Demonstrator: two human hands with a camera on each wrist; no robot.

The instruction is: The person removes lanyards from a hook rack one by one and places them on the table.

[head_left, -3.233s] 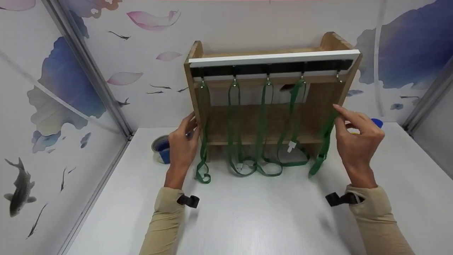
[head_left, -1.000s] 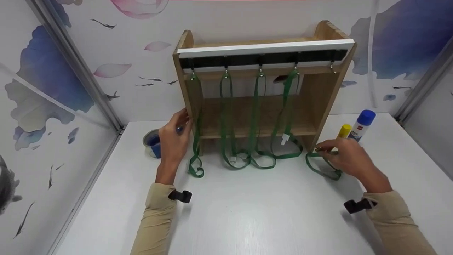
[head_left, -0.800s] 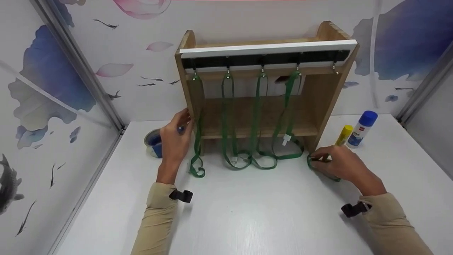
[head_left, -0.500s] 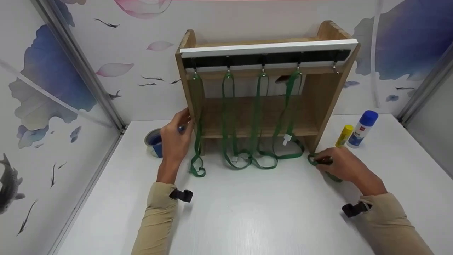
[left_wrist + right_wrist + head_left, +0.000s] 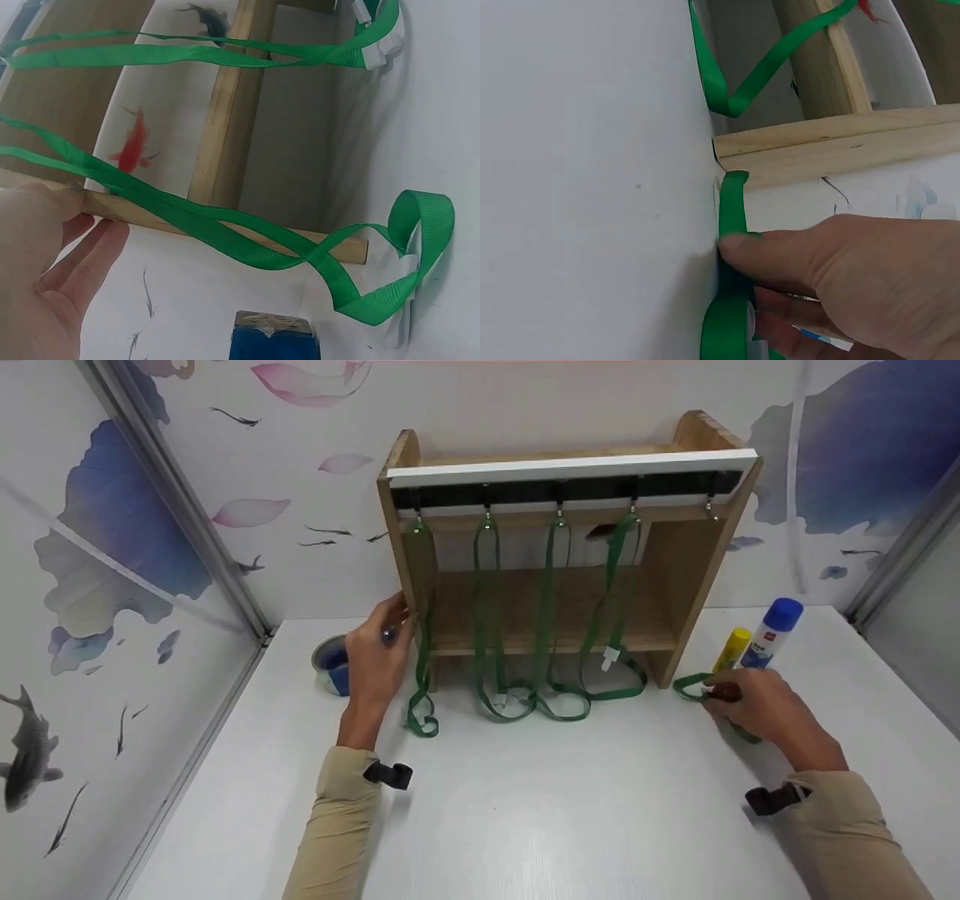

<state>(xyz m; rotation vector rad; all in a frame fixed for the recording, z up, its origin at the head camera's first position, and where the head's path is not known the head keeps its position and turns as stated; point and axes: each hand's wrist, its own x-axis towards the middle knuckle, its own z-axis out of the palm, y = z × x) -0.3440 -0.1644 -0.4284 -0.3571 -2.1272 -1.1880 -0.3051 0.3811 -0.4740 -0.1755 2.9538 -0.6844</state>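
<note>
A small wooden rack (image 5: pixel 555 577) stands on the white table, with a black strip of metal hooks (image 5: pixel 566 491) along its front. Green lanyards (image 5: pixel 484 607) hang from all the hooks except the bare rightmost hook (image 5: pixel 711 510). My left hand (image 5: pixel 376 656) grips the edge of the rack's left side panel (image 5: pixel 150 214). To the right of the rack, low over the tabletop, my right hand (image 5: pixel 761 705) pinches another green lanyard (image 5: pixel 688 684). In the right wrist view thumb and fingers close on this lanyard's strap (image 5: pixel 733 206), part of which they hide.
Behind the right hand stand a yellow glue stick (image 5: pixel 732 649) and a blue-capped white bottle (image 5: pixel 772 631). A roll of tape (image 5: pixel 326 654) and a blue object (image 5: pixel 339 679) lie left of the rack. Patterned walls (image 5: pixel 330 555) enclose the table (image 5: pixel 510 825).
My right hand has come down from beside the rack's right panel to the tabletop with the lanyard, then shifted a little right. My left hand keeps its grip on the rack.
</note>
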